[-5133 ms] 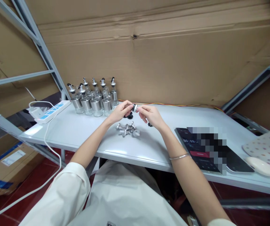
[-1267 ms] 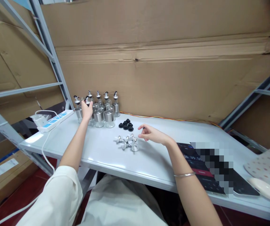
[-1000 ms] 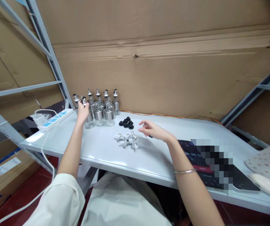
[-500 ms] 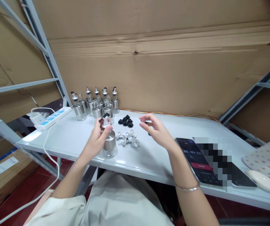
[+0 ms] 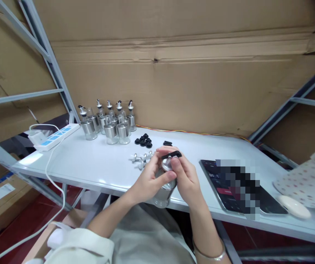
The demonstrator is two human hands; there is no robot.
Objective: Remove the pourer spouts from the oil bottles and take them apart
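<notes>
Both the person's hands are clamped around one glass-and-steel bottle [image 5: 163, 191] at the near edge of the desk [image 5: 105, 167]. The left hand [image 5: 148, 181] covers its side and the right hand [image 5: 187, 179] hides its other flank, thumb against the pourer top [image 5: 167, 164]; whether the base rests on the desk is hard to tell. The left hand partly hides the metal spouts [image 5: 140, 161]. The black stoppers [image 5: 143, 141] overlap, blurring their outlines. Rear bottles [image 5: 110, 132] are half hidden by front ones. Pixel blocks mask much of the phone [image 5: 213, 176].
</notes>
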